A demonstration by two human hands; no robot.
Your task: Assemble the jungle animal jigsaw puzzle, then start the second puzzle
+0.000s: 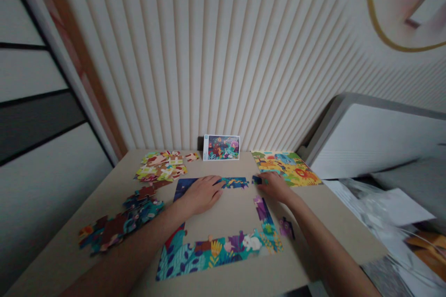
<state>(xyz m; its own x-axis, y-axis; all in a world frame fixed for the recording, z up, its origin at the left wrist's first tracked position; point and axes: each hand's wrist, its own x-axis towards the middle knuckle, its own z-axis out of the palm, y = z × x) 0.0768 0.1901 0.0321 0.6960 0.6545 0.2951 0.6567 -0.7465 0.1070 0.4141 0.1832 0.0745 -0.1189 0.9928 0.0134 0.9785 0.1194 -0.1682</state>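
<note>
A partly joined puzzle frame (pixel 188 260) lies on the table, its middle bare tabletop. My left hand (pixel 205 192) rests palm down with fingers spread on its upper left edge, beside a joined dark blue and yellow strip (pixel 237 183). My right hand (pixel 273 185) pinches a dark blue piece (pixel 257 179) just right of that strip, with a small gap between them. Below, a purple section (pixel 259 209) forms part of the right side. A loose purple piece (pixel 285 228) lies outside that side, near my right forearm.
Dark loose pieces (pixel 114 229) are heaped at the left, with lighter pieces (pixel 162 167) behind them. A picture card (pixel 221 147) stands against the ribbed wall. At the back right lies a yellow puzzle (pixel 289 167); papers and plastic (pixel 379 204) are beyond the table's right edge.
</note>
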